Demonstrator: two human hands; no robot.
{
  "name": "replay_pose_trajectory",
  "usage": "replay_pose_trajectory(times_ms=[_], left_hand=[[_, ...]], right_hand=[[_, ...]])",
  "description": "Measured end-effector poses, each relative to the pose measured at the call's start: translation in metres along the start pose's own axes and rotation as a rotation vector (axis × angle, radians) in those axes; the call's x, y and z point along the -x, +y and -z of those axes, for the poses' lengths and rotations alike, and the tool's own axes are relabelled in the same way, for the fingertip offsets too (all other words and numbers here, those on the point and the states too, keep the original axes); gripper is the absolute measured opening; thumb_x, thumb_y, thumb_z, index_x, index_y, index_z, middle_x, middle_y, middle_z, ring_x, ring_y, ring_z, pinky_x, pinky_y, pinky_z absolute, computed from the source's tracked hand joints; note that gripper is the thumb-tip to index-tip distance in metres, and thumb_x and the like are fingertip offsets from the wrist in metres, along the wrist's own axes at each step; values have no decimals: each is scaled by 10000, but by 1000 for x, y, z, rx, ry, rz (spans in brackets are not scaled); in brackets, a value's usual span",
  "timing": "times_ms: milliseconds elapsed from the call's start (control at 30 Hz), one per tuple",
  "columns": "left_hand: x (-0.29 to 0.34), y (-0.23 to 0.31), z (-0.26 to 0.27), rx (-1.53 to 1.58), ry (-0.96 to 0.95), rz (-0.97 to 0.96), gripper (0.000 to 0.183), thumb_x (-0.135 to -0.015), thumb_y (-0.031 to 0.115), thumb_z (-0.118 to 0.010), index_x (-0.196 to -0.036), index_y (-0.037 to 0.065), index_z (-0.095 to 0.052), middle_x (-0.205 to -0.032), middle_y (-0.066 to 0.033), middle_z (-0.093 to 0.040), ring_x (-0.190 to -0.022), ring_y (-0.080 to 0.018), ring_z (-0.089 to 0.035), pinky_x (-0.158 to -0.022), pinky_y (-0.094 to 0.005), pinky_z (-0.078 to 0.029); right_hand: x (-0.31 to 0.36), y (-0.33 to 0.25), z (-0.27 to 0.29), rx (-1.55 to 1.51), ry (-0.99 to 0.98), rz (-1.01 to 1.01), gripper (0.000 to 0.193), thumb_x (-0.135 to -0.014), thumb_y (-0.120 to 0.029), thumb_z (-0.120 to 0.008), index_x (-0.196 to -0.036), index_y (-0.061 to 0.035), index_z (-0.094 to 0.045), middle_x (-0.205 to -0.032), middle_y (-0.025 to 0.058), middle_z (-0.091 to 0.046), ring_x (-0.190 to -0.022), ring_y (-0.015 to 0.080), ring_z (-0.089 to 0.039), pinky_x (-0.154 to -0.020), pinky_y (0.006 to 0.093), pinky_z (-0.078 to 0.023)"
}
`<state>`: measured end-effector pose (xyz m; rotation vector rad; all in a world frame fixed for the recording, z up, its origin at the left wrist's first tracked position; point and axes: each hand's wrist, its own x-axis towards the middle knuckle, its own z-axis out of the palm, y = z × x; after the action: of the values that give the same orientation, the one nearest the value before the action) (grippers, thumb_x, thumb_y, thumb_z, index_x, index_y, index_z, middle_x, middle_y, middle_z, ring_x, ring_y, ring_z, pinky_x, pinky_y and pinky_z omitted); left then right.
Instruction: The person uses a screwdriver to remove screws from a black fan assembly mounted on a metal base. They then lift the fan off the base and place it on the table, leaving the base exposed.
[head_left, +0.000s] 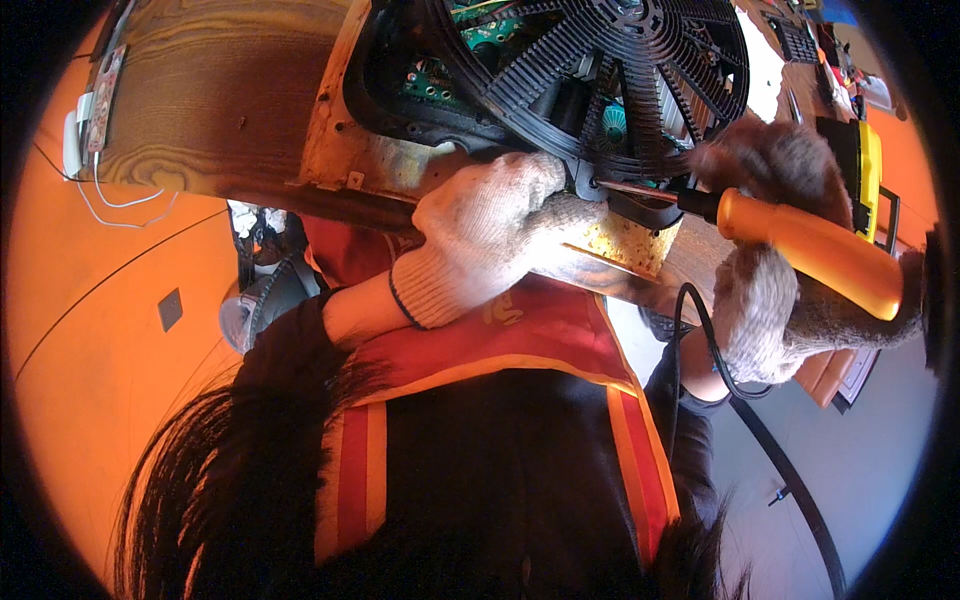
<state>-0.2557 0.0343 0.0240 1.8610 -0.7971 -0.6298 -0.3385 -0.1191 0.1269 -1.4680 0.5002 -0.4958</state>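
while the left hand (480, 225) in a white knitted glove closes around the rim of the black round plastic fan grille (620, 80), the right hand (790, 300) grips the orange-handled screwdriver (800, 245), its tip at a screw just beside the left fingers. i judge a screw is being turned; next it needs steady pressure, straight.

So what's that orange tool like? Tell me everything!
The screwdriver has a thick, smooth orange handle that looks like plastic, a short black collar, and a thin metal shaft. It lies nearly level, the handle a bit lower. The right hand, in a worn knit glove, wraps the handle. The tip meets the rim of the black fan grille, right beside the gloved left hand.
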Motion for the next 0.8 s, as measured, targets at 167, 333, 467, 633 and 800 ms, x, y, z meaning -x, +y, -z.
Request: replay_pose_trajectory(times_ms=[167,333,467,633,800], left_hand=[[0,4,4,-31,-60,40,187,-817,215,-742,-867,43,-688,-747,-111,-664,-651,-180,-655,-597,-300,-487],[0,5,4,-36,-30,24,206,-822,245,-737,-849,49,-679,-731,-108,-650,-637,-186,-648,-589,-302,-481],[1,4,4,-18,-34,15,211,-823,249,-737,-835,48,-675,-722,-106,-644,-620,-176,-635,-580,-302,-473],[0,3,2,0,35,-39,218,-824,240,-738,-786,42,-658,-692,-101,-622,-582,-165,-599,-566,-302,-461],[1,1,3,-49,-6,-22,213,-818,215,-746,-772,31,-648,-676,-92,-614,-581,-150,-591,-565,-296,-457]], right_hand=[[-8,16,-1,247,-37,442,602,-765,-228,-802,-1210,38,-498,-937,200,-661,-689,226,-677,-656,297,-570],[-1,13,19,423,-116,394,568,-782,-246,-783,-1193,35,-511,-949,202,-658,-732,243,-680,-710,332,-574],[-3,6,20,485,-173,386,542,-795,-260,-768,-1179,31,-522,-959,203,-655,-766,258,-683,-754,360,-576],[-2,3,19,562,-150,396,541,-820,-294,-741,-1178,45,-519,-968,204,-655,-806,268,-682,-789,375,-577],[1,12,21,552,-146,419,588,-833,-307,-729,-1212,65,-474,-975,207,-655,-827,262,-678,-774,348,-575]])
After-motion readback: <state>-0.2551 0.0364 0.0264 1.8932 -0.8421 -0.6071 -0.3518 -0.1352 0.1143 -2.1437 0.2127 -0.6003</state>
